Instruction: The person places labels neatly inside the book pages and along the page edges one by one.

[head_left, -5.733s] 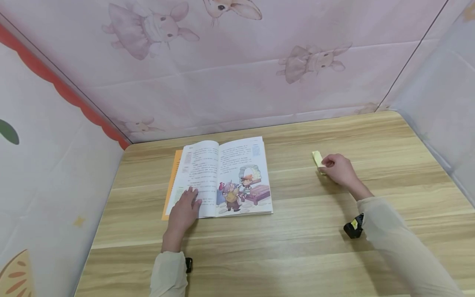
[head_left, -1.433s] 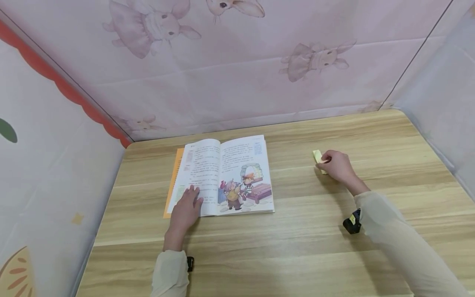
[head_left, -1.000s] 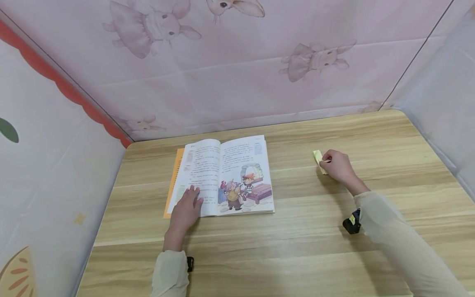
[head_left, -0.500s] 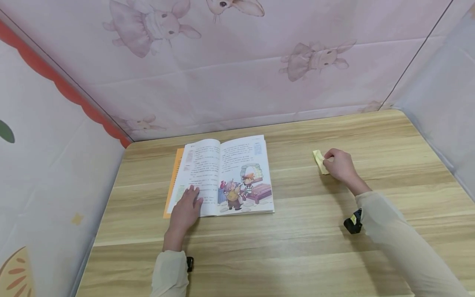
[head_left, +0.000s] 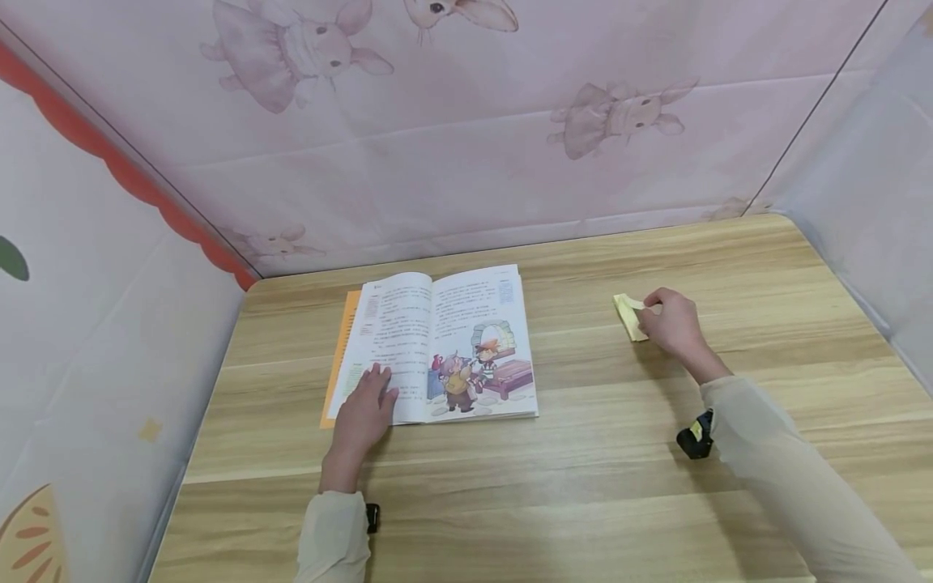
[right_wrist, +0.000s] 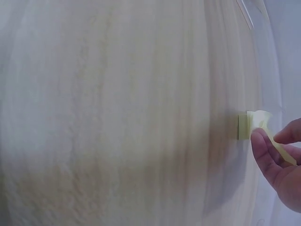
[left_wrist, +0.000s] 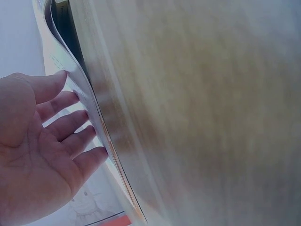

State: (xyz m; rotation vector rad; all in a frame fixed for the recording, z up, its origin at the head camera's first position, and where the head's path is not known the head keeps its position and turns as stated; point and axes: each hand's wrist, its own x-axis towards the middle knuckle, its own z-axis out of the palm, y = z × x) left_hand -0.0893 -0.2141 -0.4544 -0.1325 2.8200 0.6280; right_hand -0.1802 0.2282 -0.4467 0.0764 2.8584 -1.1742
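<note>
An open book point(head_left: 477, 304) lies on the table, with text on both pages and a coloured cartoon low on the right page. My left hand point(head_left: 364, 413) rests on the lower left page; in the left wrist view, the fingertips of my left hand point(left_wrist: 51, 136) touch the paper with fingers spread. To the right of the book is a small pad of yellow sticky notes point(head_left: 628, 318). Beside it, my right hand point(head_left: 674, 324) pinches the top note between thumb and finger. The right wrist view shows that sticky note point(right_wrist: 257, 118) bending up from the pad point(right_wrist: 242, 127).
A wooden table point(head_left: 554, 494) carries everything. An orange cover edge point(head_left: 338, 356) shows left of the book's pages. Behind the table stands a pink wall cover point(head_left: 466, 178) printed with rabbits. Each wrist wears a black camera, such as the right one point(head_left: 696, 437).
My right hand has shifted slightly right and away from me, pulling the top sticky note's edge up off the pad. The left hand and the book have stayed in place.
</note>
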